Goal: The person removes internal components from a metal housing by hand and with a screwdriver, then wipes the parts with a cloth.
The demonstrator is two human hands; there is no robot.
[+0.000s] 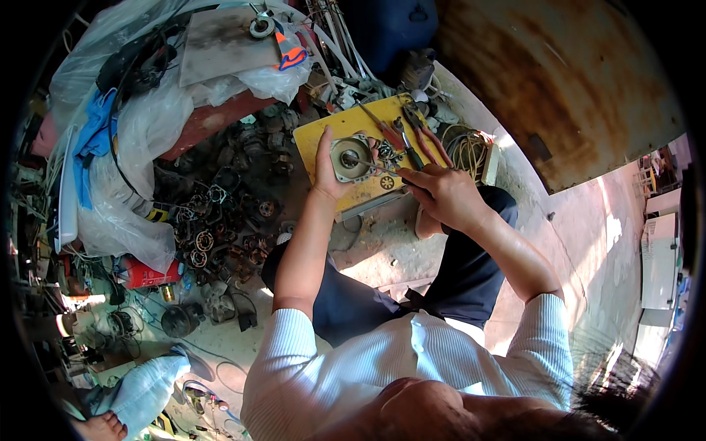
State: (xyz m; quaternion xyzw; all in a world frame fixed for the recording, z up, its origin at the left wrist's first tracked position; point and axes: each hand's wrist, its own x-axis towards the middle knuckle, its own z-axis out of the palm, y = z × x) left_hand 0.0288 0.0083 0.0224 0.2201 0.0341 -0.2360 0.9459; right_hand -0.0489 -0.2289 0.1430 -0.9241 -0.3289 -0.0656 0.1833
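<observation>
Your left hand [328, 167] clamps the metal housing [341, 167], likely stiff, weighty, best held around the outside; your right hand [450, 195] grips a slim tool [385, 170]!

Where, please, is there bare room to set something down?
Bare floor lies between the right forearm and the rusty sheet; the yellow board is bare above the left hand. Crowded: the board's right side, with pliers, and the parts heap on the left.
</observation>
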